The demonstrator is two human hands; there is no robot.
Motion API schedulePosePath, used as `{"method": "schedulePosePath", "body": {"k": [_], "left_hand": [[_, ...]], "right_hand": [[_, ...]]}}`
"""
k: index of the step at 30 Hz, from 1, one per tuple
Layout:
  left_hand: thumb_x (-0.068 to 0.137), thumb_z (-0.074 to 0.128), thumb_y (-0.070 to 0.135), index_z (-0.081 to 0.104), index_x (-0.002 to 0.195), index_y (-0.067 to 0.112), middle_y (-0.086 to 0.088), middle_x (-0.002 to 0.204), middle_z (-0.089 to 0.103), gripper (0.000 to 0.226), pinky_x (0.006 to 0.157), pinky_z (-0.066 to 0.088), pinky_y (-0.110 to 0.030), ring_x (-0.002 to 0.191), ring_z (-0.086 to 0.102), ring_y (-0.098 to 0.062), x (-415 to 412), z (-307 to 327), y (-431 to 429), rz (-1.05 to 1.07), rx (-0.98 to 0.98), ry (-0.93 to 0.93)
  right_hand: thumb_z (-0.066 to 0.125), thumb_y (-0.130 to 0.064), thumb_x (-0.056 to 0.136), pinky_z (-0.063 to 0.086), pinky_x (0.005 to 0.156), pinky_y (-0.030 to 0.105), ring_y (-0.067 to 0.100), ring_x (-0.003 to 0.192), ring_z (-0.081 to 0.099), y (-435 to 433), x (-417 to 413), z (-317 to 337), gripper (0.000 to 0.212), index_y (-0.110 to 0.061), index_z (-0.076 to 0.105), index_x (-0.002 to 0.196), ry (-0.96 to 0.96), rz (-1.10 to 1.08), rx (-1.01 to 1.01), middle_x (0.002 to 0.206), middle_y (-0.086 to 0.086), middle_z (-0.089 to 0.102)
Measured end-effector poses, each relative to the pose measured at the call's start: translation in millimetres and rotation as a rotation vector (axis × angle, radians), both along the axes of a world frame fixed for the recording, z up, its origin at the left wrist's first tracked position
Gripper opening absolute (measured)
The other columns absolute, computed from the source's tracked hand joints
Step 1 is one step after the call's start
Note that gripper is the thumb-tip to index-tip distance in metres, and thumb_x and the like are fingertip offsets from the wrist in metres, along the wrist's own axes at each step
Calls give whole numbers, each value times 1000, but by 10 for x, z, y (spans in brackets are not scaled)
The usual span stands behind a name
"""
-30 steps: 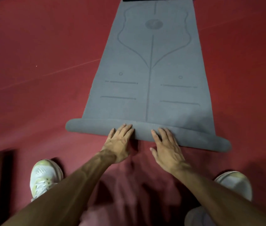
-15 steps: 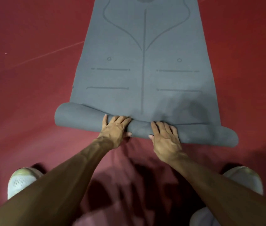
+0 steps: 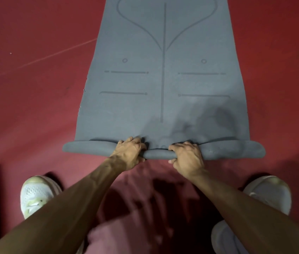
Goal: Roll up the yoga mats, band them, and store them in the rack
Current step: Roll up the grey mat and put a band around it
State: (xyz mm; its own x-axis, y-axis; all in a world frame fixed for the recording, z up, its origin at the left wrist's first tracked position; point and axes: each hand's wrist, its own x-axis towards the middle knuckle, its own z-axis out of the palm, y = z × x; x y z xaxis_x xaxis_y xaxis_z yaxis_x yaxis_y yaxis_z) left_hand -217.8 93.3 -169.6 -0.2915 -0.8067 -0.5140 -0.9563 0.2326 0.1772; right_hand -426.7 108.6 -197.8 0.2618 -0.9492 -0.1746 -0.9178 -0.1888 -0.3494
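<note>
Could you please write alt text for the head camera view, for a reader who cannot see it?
The left hand and right hand grip the rolled near end of a grey yoga mat on a red floor; the rest lies flat ahead.

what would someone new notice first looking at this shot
A long grey yoga mat with printed alignment lines fills the centre, flat on the red floor. Its near end is rolled into a thin tube, gripped side by side by the left hand and right hand. The left white sneaker and right white sneaker flank the forearms below.
</note>
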Motion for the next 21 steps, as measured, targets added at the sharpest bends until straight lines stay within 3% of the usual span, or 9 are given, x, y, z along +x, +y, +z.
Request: {"method": "schedulePosePath", "body": {"k": [2,6,12,17,21], "left_hand": [[88,61,38,55,127,30,6,132,47,40,98,34,-36,125,40,-18,-30,18,67,-5,32,9],[87,65,33,61,123,26,3,127,54,37,101,33,-31,124,44,-18,-31,-12,188,49,107,102],[87,67,25,72,102,22,0,104,70,16,86,43,-22,102,63,-17,-6,-110,290,262,233,231],[84,70,22,65,92,26,0,91,68,11,83,45,-25,93,64,-19,-21,-130,227,408,270,299],[83,71,25,60,82,31,1,91,67,12,84,45,-26,94,63,-19,-83,-124,123,405,236,248]], "right_hand": [[80,-33,68,42,87,33,25,97,62,50,-34,87,32,-23,71,97,18,22,86,95,-1,72],[72,-47,77,41,82,27,18,99,62,178,-191,117,30,-28,68,99,9,77,156,95,-6,71],[60,-48,89,39,93,28,19,111,61,306,-300,137,35,-31,63,119,-36,51,254,113,-5,70],[61,-36,90,36,89,26,17,105,61,290,-248,163,16,-28,64,103,-119,-84,330,103,-7,71],[67,-27,87,40,77,23,14,94,62,200,-218,157,9,-21,70,93,-220,-162,397,93,-5,70]]}}
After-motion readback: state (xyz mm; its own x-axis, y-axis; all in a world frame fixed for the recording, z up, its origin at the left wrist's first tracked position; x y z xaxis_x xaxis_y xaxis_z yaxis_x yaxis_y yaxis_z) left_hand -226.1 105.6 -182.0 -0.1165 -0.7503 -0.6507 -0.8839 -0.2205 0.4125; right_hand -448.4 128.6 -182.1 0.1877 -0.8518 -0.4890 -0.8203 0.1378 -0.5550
